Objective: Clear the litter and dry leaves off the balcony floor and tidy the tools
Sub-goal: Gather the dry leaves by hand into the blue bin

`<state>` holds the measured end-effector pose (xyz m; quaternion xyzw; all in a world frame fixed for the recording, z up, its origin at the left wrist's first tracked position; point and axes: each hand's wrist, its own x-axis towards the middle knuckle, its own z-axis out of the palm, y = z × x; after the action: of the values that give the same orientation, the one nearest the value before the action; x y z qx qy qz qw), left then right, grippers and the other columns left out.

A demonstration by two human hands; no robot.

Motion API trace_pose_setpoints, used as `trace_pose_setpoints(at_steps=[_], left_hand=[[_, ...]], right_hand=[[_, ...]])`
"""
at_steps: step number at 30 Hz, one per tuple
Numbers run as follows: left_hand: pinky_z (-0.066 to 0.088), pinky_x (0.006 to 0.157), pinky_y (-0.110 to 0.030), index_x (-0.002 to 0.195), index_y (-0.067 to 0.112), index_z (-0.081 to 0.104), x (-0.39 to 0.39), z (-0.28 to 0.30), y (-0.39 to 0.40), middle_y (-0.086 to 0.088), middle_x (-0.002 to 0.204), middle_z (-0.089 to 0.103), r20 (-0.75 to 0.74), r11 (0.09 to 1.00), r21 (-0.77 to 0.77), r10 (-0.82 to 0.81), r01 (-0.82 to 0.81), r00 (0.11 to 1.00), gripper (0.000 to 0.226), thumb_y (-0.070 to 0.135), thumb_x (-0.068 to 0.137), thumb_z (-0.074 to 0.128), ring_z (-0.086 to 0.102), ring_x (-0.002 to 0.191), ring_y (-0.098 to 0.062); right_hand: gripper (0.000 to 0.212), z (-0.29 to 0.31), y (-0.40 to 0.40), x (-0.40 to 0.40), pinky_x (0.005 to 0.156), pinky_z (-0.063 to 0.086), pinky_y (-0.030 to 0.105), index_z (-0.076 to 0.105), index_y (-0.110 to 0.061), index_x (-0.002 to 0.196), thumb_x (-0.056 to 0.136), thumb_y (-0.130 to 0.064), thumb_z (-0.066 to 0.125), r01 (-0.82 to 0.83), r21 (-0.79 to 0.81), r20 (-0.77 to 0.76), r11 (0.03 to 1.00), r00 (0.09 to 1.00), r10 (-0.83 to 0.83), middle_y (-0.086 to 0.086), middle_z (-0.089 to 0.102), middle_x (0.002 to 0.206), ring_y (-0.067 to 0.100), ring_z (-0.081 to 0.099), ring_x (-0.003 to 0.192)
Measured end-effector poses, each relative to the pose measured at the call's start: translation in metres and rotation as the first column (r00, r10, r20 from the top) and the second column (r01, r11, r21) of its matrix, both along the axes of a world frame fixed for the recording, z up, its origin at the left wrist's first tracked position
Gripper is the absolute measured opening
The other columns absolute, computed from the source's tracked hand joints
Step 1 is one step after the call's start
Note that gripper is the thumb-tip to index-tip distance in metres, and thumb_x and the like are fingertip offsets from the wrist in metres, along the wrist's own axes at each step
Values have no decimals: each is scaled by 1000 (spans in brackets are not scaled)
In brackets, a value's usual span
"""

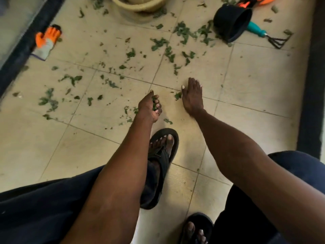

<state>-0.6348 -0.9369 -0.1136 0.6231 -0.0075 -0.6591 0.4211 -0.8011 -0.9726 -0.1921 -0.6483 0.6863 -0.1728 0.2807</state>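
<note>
The left hand (149,107) clutches gathered leaves (154,103), while at its three o'clock the right hand (192,95) lies flat, fingers together, on the floor (246,81).

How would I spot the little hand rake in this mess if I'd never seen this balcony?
Look to the far right of the tiled floor, where a black pot lies tipped on its side. The hand rake pokes out from behind it: a teal handle ending in dark, curved metal prongs, unlike anything nearby.

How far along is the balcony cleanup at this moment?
Early. Done: little, only the tiles nearest the feet look mostly bare. In hand: the left hand grips leaves; the right hand lies flat beside a leaf. Left: scattered leaves, glove, hand rake, black pot.
</note>
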Motion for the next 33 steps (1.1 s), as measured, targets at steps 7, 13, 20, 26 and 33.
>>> trace_pose_setpoints(at_steps=[7,13,20,26,33], left_hand=[[20,33,-11,71,14,51,31,25,32,4,46,41,52,995,35,86,-88,995,37,35,102,48,33,32,-8],[20,34,-10,72,17,49,51,12,37,5,47,41,54,988,122,93,-99,994,36,36,102,47,33,30,-8],[20,33,-11,70,17,48,71,-7,31,5,50,40,3,982,142,125,-124,992,38,36,102,46,32,29,-8],[20,34,-14,72,15,49,98,-12,16,5,47,42,-90,973,97,217,-208,972,38,38,103,46,34,34,-7],[24,33,-16,74,13,50,120,-17,16,3,54,42,-188,942,91,334,-323,923,37,35,103,46,32,39,-8]], right_hand=[[52,8,31,45,120,-1,35,29,-6,151,107,-33,25,-386,31,-73,922,919,388,13,15,161,27,6,150],[70,16,111,46,121,-5,38,-1,-10,155,102,-52,19,97,78,37,992,994,-101,8,-4,163,22,-9,150],[90,13,159,94,121,-7,48,-13,0,151,95,-66,9,371,312,-198,875,926,-322,19,-22,158,32,-24,146],[86,7,105,128,121,-9,44,-13,-1,152,97,-64,8,56,221,-166,974,986,-19,19,-19,160,30,-21,147],[83,12,70,72,121,-8,45,-11,-2,152,98,-61,13,500,228,-189,836,864,-466,17,-15,161,30,-15,149]])
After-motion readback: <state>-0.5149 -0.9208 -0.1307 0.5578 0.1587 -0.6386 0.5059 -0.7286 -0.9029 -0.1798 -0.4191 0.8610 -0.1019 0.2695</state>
